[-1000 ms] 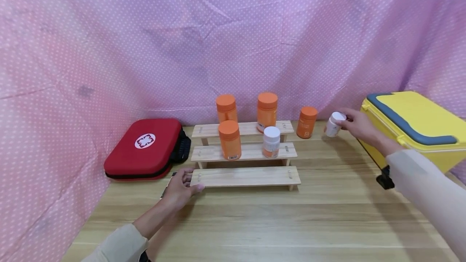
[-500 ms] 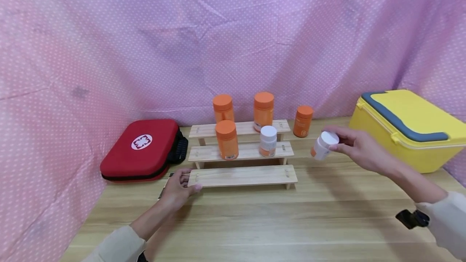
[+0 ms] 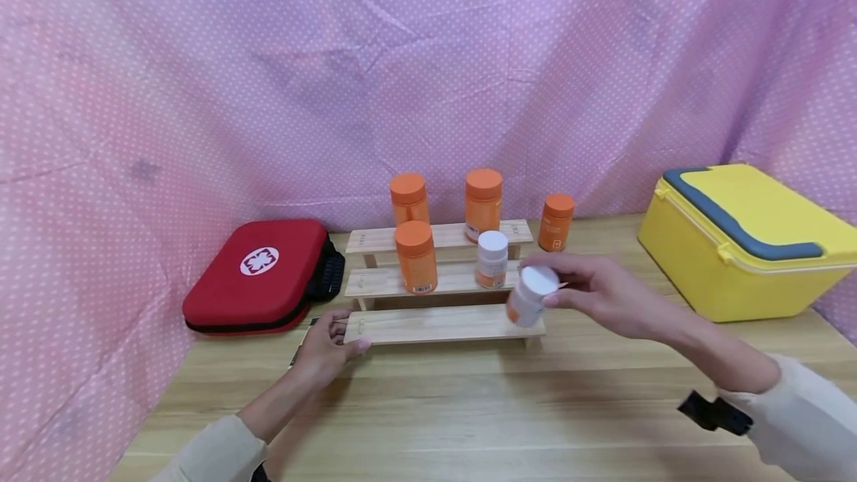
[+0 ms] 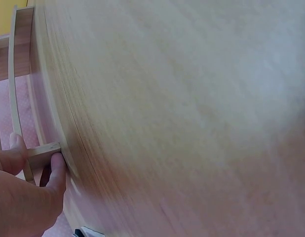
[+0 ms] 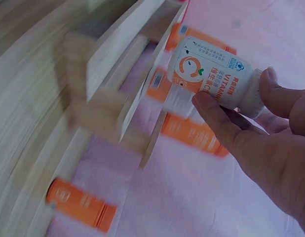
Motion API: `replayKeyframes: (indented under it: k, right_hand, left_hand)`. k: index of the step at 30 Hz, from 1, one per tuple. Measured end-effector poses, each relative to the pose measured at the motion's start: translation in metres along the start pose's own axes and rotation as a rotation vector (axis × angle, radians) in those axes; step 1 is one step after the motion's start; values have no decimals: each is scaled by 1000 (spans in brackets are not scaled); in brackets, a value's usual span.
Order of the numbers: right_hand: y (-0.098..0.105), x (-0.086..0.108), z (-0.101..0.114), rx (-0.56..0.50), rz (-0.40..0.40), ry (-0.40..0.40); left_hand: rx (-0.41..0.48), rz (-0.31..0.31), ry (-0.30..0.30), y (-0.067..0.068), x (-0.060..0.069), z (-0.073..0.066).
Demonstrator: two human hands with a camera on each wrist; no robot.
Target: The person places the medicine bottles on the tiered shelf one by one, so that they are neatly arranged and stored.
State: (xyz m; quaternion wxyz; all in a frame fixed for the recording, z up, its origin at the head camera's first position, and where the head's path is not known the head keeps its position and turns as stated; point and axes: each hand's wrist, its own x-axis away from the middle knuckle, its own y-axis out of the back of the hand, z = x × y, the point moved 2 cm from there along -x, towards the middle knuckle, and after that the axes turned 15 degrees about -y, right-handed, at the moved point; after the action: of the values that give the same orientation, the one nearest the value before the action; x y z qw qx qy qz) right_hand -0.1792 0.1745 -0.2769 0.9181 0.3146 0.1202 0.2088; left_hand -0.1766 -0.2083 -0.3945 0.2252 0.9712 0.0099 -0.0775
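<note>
My right hand [image 3: 596, 292] pinches a white vitamin C bottle [image 3: 532, 294], tilted, over the right end of the lowest step of a three-step wooden rack [image 3: 428, 324]. In the right wrist view this bottle [image 5: 209, 71] shows a white and orange label. My left hand [image 3: 328, 348] grips the left end of the lowest step. In the left wrist view, its thumb and fingers [image 4: 57, 173] close about the step's end and leg. An orange bottle [image 3: 416, 259] and another white bottle [image 3: 492, 259] stand on the middle step. Two orange bottles [image 3: 483, 203] stand on the top step.
An orange bottle [image 3: 556, 223] stands on the table [image 3: 428, 415] right of the rack. To the far right is a yellow box [image 3: 730, 266] with a grey handle. A red first-aid case [image 3: 257, 274] lies left of the rack. Pink dotted cloth [image 3: 428, 80] hangs behind.
My right hand has carried the white bottle leftward and forward from beside the yellow box to above the lowest step. My left hand keeps its grip on the rack.
</note>
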Motion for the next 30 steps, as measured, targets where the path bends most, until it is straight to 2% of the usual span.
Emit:
replayKeyframes:
  k: [4, 11, 14, 17, 20, 23, 30]
  right_hand:
    - [-26, -18, 16, -30, 64, -17]
    - [-74, -57, 36, -53, 166, 35]
    - [-92, -70, 40, -9, 174, 37]
    - [-107, -79, 42, 25, 165, -3]
    - [-118, -83, 42, 21, 154, -34]
    - [-123, -86, 42, 34, 126, -30]
    - [-124, -90, 41, 67, 79, -52]
  left_hand:
    - [4, 1, 3, 0, -1, 0]
    - [-2, -2, 11, 0, -1, 0]
    - [-1, -2, 2, 0, -1, 0]
    - [7, -4, -3, -1, -1, -1]
    - [8, -5, 6, -1, -1, -1]
    - [-6, -9, 17, -1, -1, -1]
    - [16, -6, 7, -1, -1, -2]
